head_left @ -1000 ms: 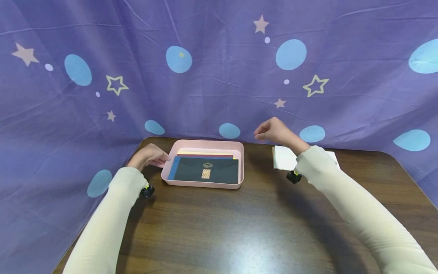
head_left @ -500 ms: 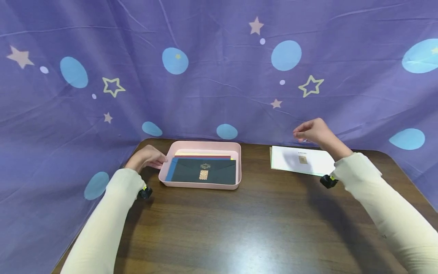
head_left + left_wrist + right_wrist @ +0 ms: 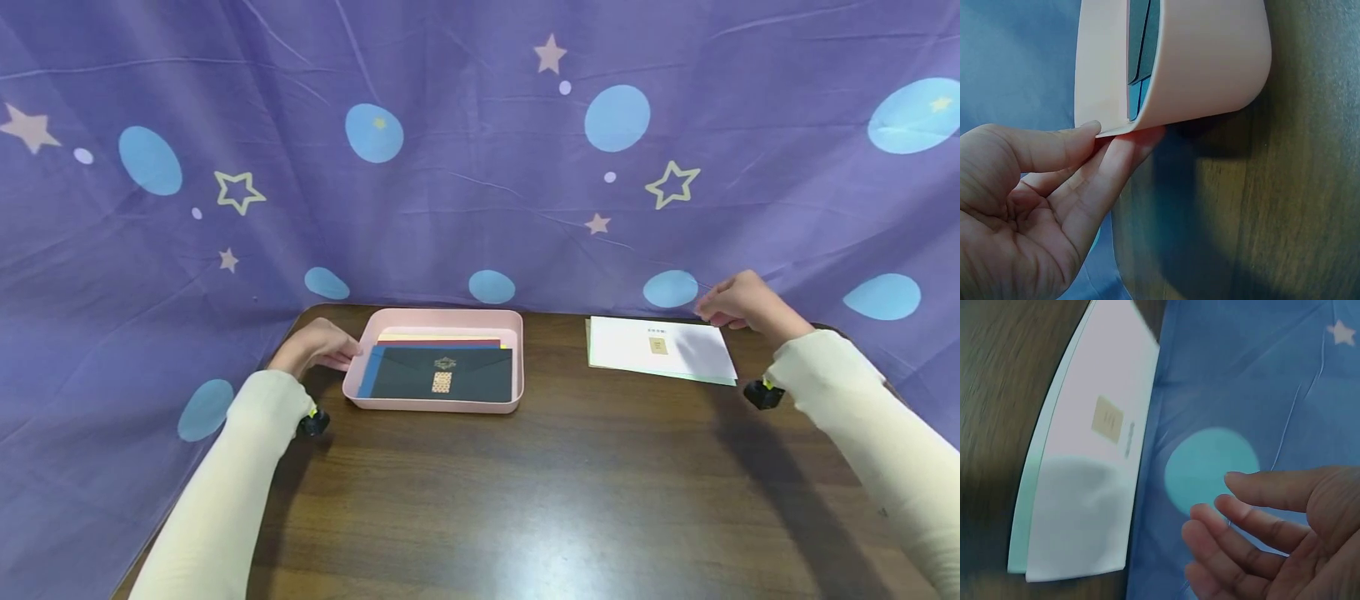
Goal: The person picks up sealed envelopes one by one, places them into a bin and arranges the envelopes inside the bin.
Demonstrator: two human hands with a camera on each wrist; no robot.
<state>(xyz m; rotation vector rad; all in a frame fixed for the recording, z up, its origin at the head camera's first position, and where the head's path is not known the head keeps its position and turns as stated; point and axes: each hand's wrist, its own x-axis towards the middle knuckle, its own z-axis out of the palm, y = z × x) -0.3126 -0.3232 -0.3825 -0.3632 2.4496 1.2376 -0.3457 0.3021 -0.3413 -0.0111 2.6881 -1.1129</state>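
Note:
My left hand (image 3: 318,343) pinches the left rim of a pink tray (image 3: 1213,56), thumb on the inner side and fingers outside. Envelopes lie inside: a dark green envelope (image 3: 478,372) with a gold emblem on top, a blue one (image 3: 372,372) under it, and red and cream edges behind. On the right, a white envelope (image 3: 637,346) with a small gold square lies on a pale green one (image 3: 1024,531). Above their far right corner hovers my right hand (image 3: 742,304). Its fingers are loosely bent, with nothing between them in the right wrist view.
The brown wooden table (image 3: 480,483) carries both the tray and the envelope stack, set apart near its back edge. A purple curtain (image 3: 450,225) with stars and blue ovals hangs right behind and along the left side.
My right hand has moved right, from beside the tray to the far end of the white envelope, uncovering it. The left hand stays on the tray rim. The head view has turned slightly right.

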